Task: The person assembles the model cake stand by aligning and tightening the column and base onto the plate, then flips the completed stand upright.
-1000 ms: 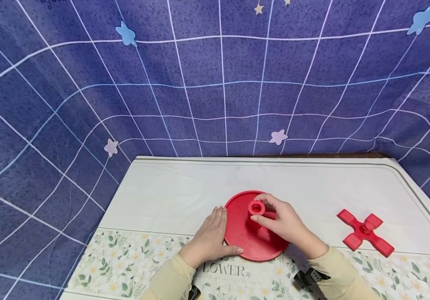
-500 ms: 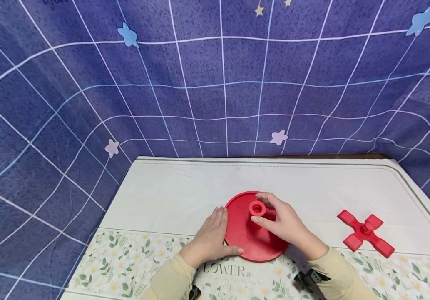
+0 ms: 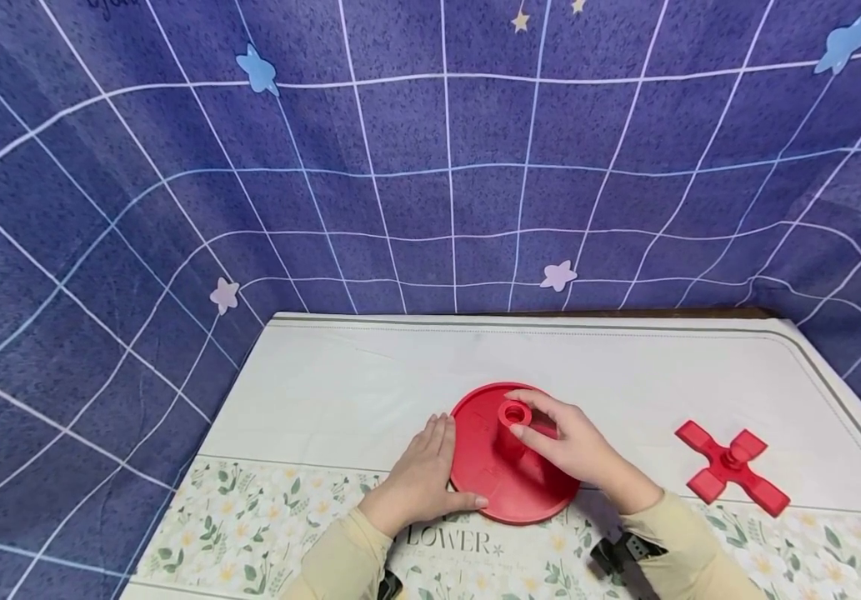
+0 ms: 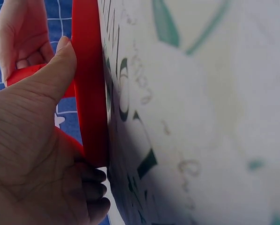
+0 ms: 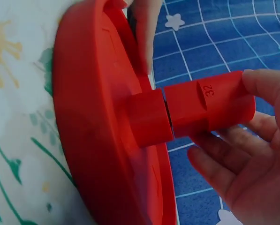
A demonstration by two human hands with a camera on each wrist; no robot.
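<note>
A round red base (image 3: pixel 486 479) with a raised rim lies on the table. A hollow red cylinder (image 3: pixel 513 433) stands upright at its middle. My right hand (image 3: pixel 571 442) holds this cylinder near its top, with thumb and fingers around it. In the right wrist view, the red cylinder (image 5: pixel 224 101), marked 32, meets the short stub (image 5: pixel 151 117) of the base at a thin seam. Along the left rim my left hand (image 3: pixel 422 471) rests with straight fingers, its thumb over the front edge. In the left wrist view, the left thumb (image 4: pixel 57 70) lies across the rim.
A red cross-shaped part (image 3: pixel 730 458) with a small central post lies on the table to the right. A white tablecloth with a floral band (image 3: pixel 280 517) covers the table. Behind it hangs a blue curtain (image 3: pixel 415 200) with grid lines and stars.
My right thumb and fingers have shifted slightly around the cylinder, and the right wrist has moved a little to the right. The left hand, base and cross-shaped part stay in place.
</note>
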